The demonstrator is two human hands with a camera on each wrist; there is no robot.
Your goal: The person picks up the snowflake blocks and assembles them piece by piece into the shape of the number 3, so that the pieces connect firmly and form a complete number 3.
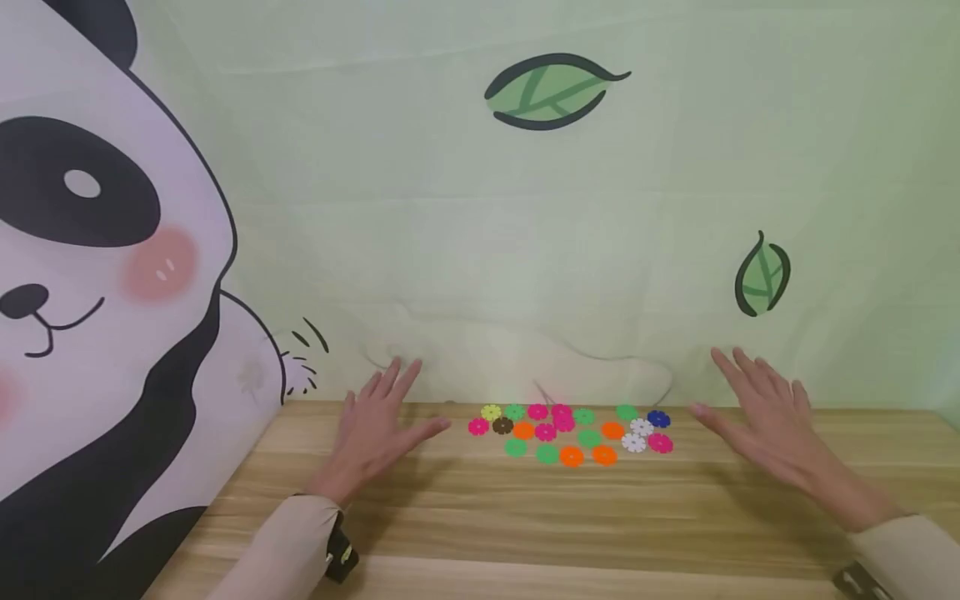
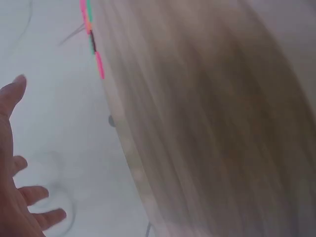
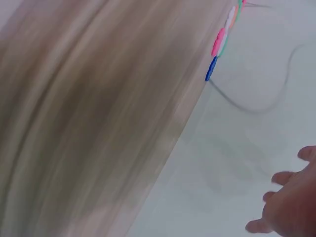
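Several flat, notched plastic discs lie loosely grouped near the table's far edge in the head view. Among them are a yellow disc (image 1: 491,412), a brown disc (image 1: 502,426), a blue disc (image 1: 658,419), a white disc (image 1: 634,442) and an orange disc (image 1: 572,456), plus green and pink ones. My left hand (image 1: 378,429) hovers left of the group, fingers spread, holding nothing. To the right of the discs, my right hand (image 1: 772,421) is likewise raised with fingers apart and nothing in it. Neither hand touches a disc.
The discs lie on a wood-grain table (image 1: 465,517). Directly behind its far edge hangs a pale green cloth (image 1: 420,208) printed with a panda (image 1: 82,333) at left and leaves (image 1: 551,92). Both sleeved wrists carry dark devices (image 1: 342,554).
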